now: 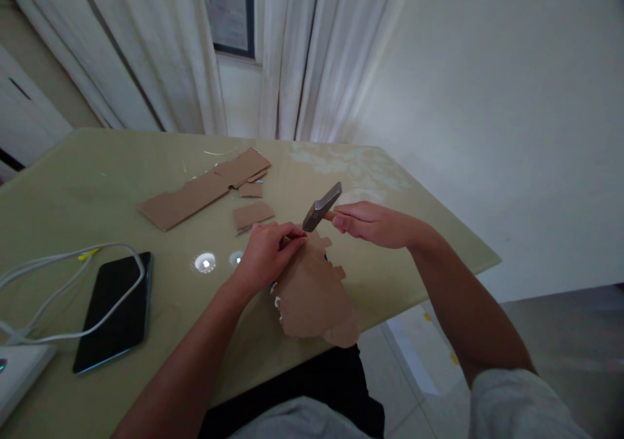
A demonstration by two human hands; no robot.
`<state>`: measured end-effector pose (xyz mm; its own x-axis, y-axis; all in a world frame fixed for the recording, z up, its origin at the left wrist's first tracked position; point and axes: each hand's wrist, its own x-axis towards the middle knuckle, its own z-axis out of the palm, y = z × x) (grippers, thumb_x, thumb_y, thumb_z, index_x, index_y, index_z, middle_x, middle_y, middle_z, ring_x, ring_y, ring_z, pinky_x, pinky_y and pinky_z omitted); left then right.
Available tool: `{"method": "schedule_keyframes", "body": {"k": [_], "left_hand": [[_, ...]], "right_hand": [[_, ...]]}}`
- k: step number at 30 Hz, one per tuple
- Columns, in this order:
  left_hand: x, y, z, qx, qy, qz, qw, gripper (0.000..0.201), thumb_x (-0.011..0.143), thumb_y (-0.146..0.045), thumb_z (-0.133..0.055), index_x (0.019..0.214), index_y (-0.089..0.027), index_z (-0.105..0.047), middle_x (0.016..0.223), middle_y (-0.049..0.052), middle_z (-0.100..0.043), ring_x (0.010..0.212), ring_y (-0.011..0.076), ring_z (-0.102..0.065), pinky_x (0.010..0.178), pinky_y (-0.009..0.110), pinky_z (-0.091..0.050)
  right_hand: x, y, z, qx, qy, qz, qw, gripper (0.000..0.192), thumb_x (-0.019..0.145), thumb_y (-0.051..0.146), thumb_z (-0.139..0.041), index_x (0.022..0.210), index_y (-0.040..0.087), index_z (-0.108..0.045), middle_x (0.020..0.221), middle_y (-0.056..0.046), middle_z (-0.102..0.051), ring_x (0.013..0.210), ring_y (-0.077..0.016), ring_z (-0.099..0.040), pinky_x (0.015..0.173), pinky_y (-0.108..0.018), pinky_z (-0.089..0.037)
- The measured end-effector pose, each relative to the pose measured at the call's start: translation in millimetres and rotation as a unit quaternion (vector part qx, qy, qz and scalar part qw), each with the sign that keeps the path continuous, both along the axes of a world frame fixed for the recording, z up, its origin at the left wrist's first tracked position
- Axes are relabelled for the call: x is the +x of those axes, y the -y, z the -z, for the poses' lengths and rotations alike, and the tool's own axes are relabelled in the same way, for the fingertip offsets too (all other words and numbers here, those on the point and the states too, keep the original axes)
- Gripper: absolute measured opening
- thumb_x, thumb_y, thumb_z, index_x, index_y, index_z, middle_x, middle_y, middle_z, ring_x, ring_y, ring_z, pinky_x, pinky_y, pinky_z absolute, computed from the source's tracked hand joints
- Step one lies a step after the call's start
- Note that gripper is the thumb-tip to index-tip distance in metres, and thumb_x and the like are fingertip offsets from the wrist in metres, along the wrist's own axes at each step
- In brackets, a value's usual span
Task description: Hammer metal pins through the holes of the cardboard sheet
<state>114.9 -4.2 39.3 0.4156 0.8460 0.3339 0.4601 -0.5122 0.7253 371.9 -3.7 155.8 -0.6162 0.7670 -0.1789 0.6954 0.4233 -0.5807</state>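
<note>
A piece of brown cardboard with torn, ragged edges lies at the table's near side, partly reaching over the edge. My left hand rests at its far end, thumb and fingers pinched together; what they hold there is too small to make out. In my right hand is a hammer, gripped by its wooden handle close to the head. The grey metal head is tilted, its lower end just beside my left fingertips. Bits of white and blue show along the cardboard's sides.
Beyond my hands lie a long cardboard strip and a small cardboard piece with thin slivers by it. To the left are a black tablet, a looped white cable and a white box. A wall borders the table's right side.
</note>
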Motion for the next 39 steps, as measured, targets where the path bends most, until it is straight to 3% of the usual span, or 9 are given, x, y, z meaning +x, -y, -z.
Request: {"method": "schedule_keyframes", "body": {"k": [6,11,16,26,35,39], "left_hand": [[0.1,-0.1,-3.1,0.000,-0.015,0.000,1.000,0.017,0.101,-0.032,-0.070,0.091,-0.023,-0.080,0.078,0.001,-0.078,0.070,0.0179,-0.065,0.072,0.032,-0.041],[0.0,-0.3,-0.6,0.004,-0.010,-0.001,1.000,0.018,0.102,-0.033,-0.070,0.091,-0.023,-0.081,0.077,0.001,-0.078,0.071,0.0189,-0.066,0.073,0.033,-0.041],[0.2,-0.6,0.8,-0.008,0.010,0.002,1.000,0.013,0.101,-0.030,-0.072,0.099,-0.025,-0.084,0.090,0.003,-0.084,0.077,0.0202,-0.071,0.076,0.032,-0.045],[0.6,0.9,-4.6,0.001,-0.026,0.001,1.000,0.016,0.101,-0.030,-0.071,0.092,-0.023,-0.081,0.076,0.002,-0.076,0.071,0.0193,-0.064,0.071,0.033,-0.039],[0.8,-0.2,-0.1,-0.013,0.001,0.009,1.000,0.012,0.101,-0.028,-0.072,0.101,-0.024,-0.083,0.092,0.003,-0.084,0.076,0.0187,-0.070,0.074,0.032,-0.043],[1.1,0.3,-1.7,-0.006,-0.015,0.006,1.000,0.013,0.101,-0.027,-0.073,0.094,-0.022,-0.082,0.081,0.001,-0.080,0.072,0.0182,-0.066,0.071,0.031,-0.039]], "right_hand": [[-4.7,-4.8,8.4,-0.013,0.015,0.002,1.000,0.051,0.112,0.063,-0.038,0.082,0.023,-0.050,0.075,0.000,-0.052,0.074,-0.0187,-0.050,0.070,-0.033,-0.038],[-3.8,-3.3,-1.0,-0.007,0.018,-0.008,1.000,0.049,0.112,0.061,-0.041,0.084,0.023,-0.053,0.077,0.000,-0.054,0.075,-0.0183,-0.050,0.070,-0.032,-0.038],[-1.8,-1.4,-7.4,0.022,-0.003,0.005,1.000,0.053,0.112,0.067,-0.038,0.084,0.023,-0.050,0.076,0.001,-0.049,0.073,-0.0172,-0.045,0.068,-0.032,-0.035],[-8.4,-5.3,1.0,-0.010,0.030,-0.009,0.999,0.049,0.112,0.062,-0.040,0.083,0.023,-0.052,0.077,-0.001,-0.056,0.076,-0.0195,-0.053,0.073,-0.034,-0.040],[-2.5,-3.5,-9.2,0.000,-0.007,0.004,1.000,0.054,0.112,0.068,-0.039,0.084,0.023,-0.049,0.074,0.002,-0.047,0.070,-0.0162,-0.045,0.067,-0.031,-0.035],[-4.3,-5.3,-3.8,-0.016,0.021,-0.010,1.000,0.052,0.111,0.065,-0.040,0.084,0.022,-0.051,0.077,0.000,-0.054,0.072,-0.0175,-0.049,0.070,-0.032,-0.038]]}}
